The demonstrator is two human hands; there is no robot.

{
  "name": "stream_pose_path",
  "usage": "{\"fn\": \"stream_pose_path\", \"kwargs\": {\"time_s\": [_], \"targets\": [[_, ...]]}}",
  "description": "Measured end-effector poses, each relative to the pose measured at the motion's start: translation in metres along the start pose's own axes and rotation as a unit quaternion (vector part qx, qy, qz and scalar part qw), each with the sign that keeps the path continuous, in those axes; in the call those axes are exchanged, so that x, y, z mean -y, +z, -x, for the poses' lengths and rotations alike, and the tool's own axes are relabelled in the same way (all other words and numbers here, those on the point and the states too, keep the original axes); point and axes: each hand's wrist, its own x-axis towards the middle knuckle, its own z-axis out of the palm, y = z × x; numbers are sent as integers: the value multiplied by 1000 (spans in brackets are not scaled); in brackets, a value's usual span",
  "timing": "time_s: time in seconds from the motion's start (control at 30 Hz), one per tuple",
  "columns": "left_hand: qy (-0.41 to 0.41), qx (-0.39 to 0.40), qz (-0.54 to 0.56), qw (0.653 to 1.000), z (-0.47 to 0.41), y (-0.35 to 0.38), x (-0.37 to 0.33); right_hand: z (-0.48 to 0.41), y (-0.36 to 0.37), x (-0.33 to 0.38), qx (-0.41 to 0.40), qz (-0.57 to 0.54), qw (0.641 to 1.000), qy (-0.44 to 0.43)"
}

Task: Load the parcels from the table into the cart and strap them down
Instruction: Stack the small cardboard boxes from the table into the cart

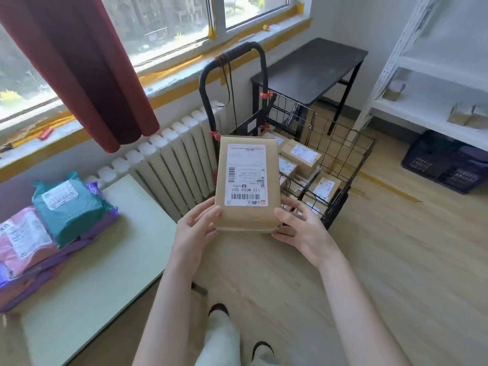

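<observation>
Both hands meet at the near end of a flat brown cardboard parcel with a white shipping label (247, 184), held in the air between the pale green table (105, 260) and the black wire-mesh cart (351, 165). On its left edge, the left hand (196, 228) has its fingers (211, 215) clamped against the side; on the right, the right hand (303, 231) cups the lower corner, fingers (293, 207) spread apart but pressed to the cardboard.

Far left on the table, soft mailers wait their turn: a pink plastic mailer (23, 239), a teal plastic mailer (67, 207) lying on top of the stack, and purple plastic mailers (52, 262) beneath. How many lie in that purple layer is hard to tell from this angle.

To the right, the cart already holds several small brown cardboard boxes (301, 155), so loading looks well under way but unfinished. A thin black elastic strap (232, 93) hangs loose from the cart's black padded handle (237, 50), so strapping is not yet begun
</observation>
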Motion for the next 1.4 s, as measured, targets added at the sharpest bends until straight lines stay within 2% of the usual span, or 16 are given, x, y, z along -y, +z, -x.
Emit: {"fn": "stream_pose_path", "kwargs": {"time_s": [0.3,0.67,0.97,1.23,1.4], "targets": [[-33,72,-30,996,-95,30,-21,-71,-19,24,-47,20,999,-7],[-86,187,-93,974,-243,55,-57,-168,-28,62,-53,3,999,12],[-135,264,-118,948,-315,93,-45,-230,-55,67,-188,-45,981,-2],[-151,291,-196,924,-372,164,-10,-287,-125,49,-234,-63,969,39],[-128,259,-321,902,-416,222,18,-330,-179,30,-245,-55,963,101]]}}
